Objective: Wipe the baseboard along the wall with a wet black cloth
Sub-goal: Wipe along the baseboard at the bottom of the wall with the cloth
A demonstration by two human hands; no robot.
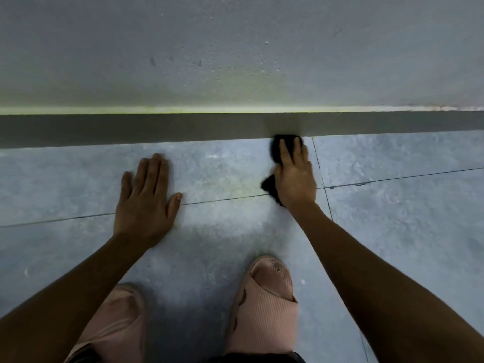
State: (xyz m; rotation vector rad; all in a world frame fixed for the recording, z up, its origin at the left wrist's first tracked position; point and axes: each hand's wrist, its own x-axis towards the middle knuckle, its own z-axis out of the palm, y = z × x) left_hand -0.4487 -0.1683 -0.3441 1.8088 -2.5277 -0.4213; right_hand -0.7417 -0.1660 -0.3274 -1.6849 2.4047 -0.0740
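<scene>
Wiping looks midway: the right hand (294, 176) grips the black cloth (277, 148), pressing it to the foot of the baseboard (157, 129) at right of centre. Left hand (146, 195) lies open, flat on the floor (392, 218), holding nothing. Baseboard stretches on both sides; which part is already clean I cannot tell.

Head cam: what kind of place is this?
Likely an indoor room or corridor edge: grey tiled floor with grout lines, dark grey baseboard under a rough painted wall. Which room, cannot tell.
</scene>
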